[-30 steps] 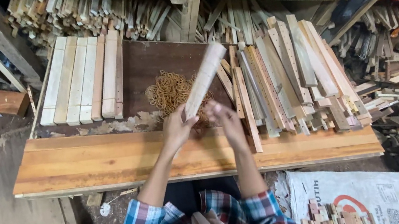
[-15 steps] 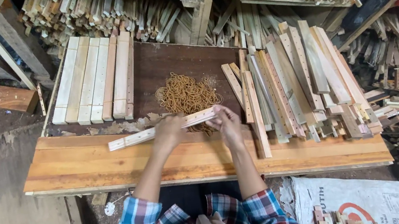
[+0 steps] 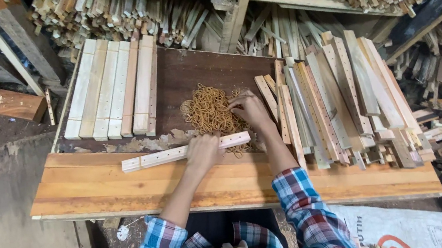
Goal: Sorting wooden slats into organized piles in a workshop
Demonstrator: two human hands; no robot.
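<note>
A pale wooden slat with drilled holes lies crosswise on the orange plank worktop. My left hand is closed over its right half, holding it down. My right hand reaches forward into a heap of tan rubber bands on the dark board, fingers curled in the bands; whether it has picked any up I cannot tell. Plaid sleeves cover both forearms.
A row of pale slats lies side by side at the left of the dark board. A loose pile of drilled slats fills the right. Stacked sticks crowd the back shelves. A printed white sack lies lower right.
The slat went from tilted upright in my hands to lying flat across the worktop. My right hand left it and moved forward into the rubber bands.
</note>
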